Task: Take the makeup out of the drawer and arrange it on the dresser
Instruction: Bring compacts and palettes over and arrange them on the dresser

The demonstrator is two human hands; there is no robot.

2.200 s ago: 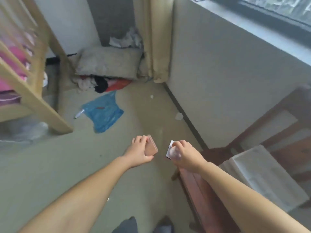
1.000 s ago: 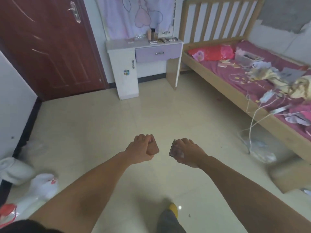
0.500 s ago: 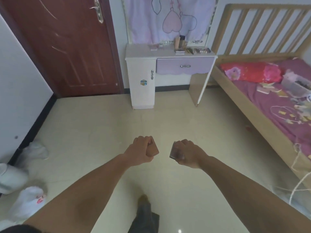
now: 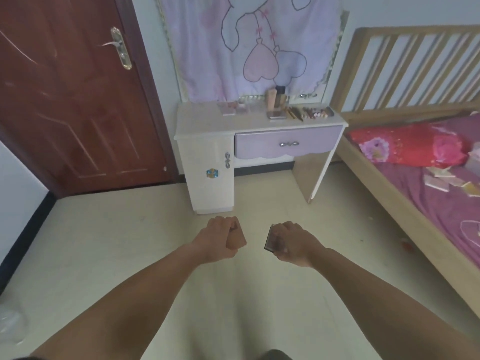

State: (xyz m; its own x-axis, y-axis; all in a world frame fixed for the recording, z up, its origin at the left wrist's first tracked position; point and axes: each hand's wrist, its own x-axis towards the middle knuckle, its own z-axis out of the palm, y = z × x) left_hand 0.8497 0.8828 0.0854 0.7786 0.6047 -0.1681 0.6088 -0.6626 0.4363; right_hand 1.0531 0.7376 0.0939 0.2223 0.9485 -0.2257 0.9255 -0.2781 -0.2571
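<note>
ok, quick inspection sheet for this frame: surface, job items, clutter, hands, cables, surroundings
Surface: white dresser top, left part bare.
Job's things: purple drawer closed; makeup row and bottles on the top; pink compact and dark compact in hand.
Clutter: flat packets on the bed.
Hands: left hand grips the pink compact; right hand grips the dark one.
Cables: nothing seen.
Surroundings: red door, wooden bed, cartoon cloth.

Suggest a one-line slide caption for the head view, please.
Left hand holding a pink compact, right hand a dark one, facing the dresser.
</note>
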